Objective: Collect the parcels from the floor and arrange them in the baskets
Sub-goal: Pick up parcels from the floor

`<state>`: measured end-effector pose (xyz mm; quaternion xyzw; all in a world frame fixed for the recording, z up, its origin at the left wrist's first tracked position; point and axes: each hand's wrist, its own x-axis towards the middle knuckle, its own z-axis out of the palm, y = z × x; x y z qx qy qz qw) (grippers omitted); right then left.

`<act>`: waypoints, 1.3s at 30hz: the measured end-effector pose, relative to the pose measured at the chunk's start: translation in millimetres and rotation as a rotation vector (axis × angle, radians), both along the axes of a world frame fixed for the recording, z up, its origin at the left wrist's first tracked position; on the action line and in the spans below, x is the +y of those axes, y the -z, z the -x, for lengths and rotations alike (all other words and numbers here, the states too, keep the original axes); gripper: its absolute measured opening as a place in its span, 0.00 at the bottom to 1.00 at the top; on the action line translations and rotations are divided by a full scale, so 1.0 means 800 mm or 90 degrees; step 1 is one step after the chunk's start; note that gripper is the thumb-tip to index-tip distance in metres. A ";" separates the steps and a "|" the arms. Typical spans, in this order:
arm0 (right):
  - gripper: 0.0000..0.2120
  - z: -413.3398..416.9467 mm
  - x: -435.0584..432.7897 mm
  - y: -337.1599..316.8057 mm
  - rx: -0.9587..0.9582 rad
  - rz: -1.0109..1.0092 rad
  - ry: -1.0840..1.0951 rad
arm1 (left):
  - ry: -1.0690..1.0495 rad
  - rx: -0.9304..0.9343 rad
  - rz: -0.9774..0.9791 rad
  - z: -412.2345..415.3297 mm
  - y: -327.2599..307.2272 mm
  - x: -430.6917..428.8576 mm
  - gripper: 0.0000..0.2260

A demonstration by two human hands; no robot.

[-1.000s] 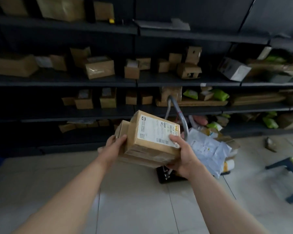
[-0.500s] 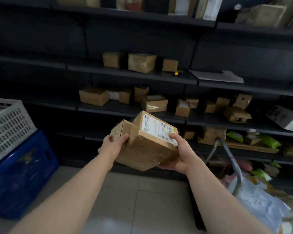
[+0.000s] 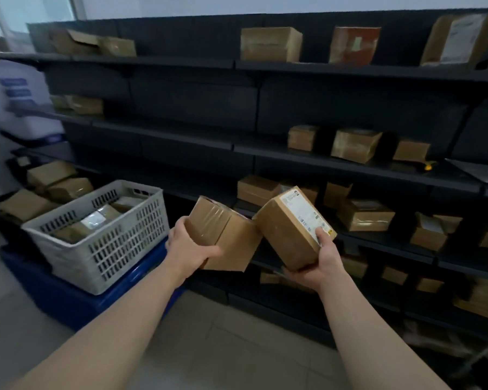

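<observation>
I hold two brown cardboard parcels in front of me, side by side and tilted apart. My left hand [image 3: 190, 250] grips the taped plain parcel [image 3: 226, 240] from its left side. My right hand [image 3: 317, 263] holds the labelled parcel [image 3: 289, 229] from below, thumb on its white label. To the left stands a white slotted basket [image 3: 104, 249] with several parcels inside; it sits on top of a blue basket [image 3: 68, 299]. The left-hand parcel hangs just right of the white basket's rim.
Dark metal shelving [image 3: 335, 164] full of cardboard boxes runs across the back and right. More parcels [image 3: 54, 181] lie on a low shelf behind the baskets. A pale tiled floor [image 3: 223, 342] lies below my arms. A white and blue object [image 3: 14, 108] stands at far left.
The view has swung left, away from the cart, and the baskets came into sight. The two parcels, earlier stacked together between both hands, are now separated, one in each hand.
</observation>
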<state>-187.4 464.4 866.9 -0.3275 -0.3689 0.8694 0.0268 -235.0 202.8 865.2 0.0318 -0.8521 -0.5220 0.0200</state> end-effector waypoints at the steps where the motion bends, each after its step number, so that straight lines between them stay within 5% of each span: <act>1: 0.28 0.015 -0.012 0.002 -0.008 -0.003 -0.001 | -0.003 0.044 0.044 0.004 0.001 -0.016 0.50; 7: 0.39 0.108 -0.074 0.016 -0.050 -0.032 -0.072 | -0.023 0.260 0.268 0.022 0.013 -0.088 0.49; 12: 0.38 0.190 -0.113 0.014 -0.034 -0.026 -0.133 | -0.029 0.374 0.460 0.062 0.017 -0.135 0.48; 18: 0.36 0.290 -0.154 -0.007 -0.027 -0.057 -0.212 | -0.061 0.389 0.649 0.115 0.009 -0.174 0.44; 31: 0.20 0.415 -0.321 0.010 0.032 -0.117 -0.487 | -0.507 0.133 0.436 0.145 0.027 -0.291 0.48; 39: 0.22 0.469 -0.438 0.032 0.018 -0.157 -0.450 | -0.499 0.060 0.418 0.211 0.041 -0.418 0.50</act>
